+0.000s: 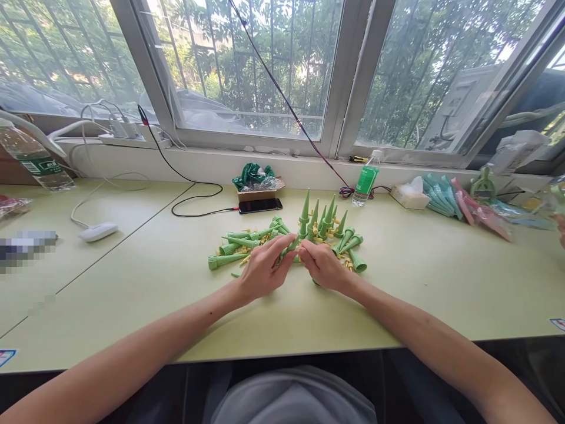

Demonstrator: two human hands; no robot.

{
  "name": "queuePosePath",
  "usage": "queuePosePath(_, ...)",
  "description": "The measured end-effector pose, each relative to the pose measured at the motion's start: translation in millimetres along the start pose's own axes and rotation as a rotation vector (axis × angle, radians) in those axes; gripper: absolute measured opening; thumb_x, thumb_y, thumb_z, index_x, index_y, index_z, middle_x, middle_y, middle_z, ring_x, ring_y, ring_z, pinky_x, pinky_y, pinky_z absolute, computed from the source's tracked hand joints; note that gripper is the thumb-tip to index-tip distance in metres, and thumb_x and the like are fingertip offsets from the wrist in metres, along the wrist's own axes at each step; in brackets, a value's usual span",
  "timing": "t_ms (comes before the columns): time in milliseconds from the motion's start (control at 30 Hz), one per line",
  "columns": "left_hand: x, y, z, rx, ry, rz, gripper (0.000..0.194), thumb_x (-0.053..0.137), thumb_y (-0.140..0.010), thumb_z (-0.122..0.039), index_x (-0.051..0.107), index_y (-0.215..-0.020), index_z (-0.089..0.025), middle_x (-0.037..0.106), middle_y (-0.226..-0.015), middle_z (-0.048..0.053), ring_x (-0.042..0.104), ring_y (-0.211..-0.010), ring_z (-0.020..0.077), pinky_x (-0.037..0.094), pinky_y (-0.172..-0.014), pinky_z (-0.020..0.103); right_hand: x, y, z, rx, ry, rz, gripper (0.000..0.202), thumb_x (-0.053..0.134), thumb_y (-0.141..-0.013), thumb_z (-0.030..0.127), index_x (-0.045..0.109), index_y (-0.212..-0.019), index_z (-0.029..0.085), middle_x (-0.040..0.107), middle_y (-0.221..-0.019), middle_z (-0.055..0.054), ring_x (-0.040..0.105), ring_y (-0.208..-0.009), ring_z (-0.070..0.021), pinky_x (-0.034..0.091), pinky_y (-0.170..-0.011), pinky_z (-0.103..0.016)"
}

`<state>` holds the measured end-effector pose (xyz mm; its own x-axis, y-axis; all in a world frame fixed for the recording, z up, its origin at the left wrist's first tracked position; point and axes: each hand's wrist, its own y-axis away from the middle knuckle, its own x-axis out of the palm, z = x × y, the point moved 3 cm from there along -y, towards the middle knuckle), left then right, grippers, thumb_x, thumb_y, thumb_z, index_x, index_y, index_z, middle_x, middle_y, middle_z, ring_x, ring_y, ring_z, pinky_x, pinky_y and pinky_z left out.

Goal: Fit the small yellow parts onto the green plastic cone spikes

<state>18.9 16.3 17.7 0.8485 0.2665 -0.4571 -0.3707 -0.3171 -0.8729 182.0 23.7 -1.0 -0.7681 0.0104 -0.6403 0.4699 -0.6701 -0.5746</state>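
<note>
My left hand (265, 268) is closed around a green cone piece (289, 249), whose tip points up and to the right. Close beside it, my right hand (324, 265) has its fingers pinched together near the piece's end; what they hold is too small to make out. Behind my hands, several green cones (305, 211) stand upright with yellow parts among them. Loose green cones (225, 259) lie in a pile on the left, and more (357, 260) lie to the right, mixed with small yellow pieces.
Behind the pile are a black phone (260, 205) on a cable, a small cardboard box (258, 193) and a water bottle (367, 179). A tissue pack (410, 194) and bagged items (481, 211) lie back right. A white device (99, 231) is at left.
</note>
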Motion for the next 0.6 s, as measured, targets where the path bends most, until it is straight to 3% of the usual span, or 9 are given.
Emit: queuePosePath(600, 1.5, 0.3, -0.4, -0.024, 0.026, 0.029, 0.031, 0.057, -0.09, -0.011, 0.055, -0.12, -0.018, 0.063, -0.082, 0.001, 0.045, -0.053, 0.006, 0.043, -0.055, 0.018, 0.8, -0.5, -0.3, 0.019, -0.022, 0.013, 0.035, 0.026, -0.105, 0.041, 0.029, -0.075, 0.023, 0.038, -0.059, 0.005, 0.033, -0.05, -0.0108, 0.029, -0.053, -0.025)
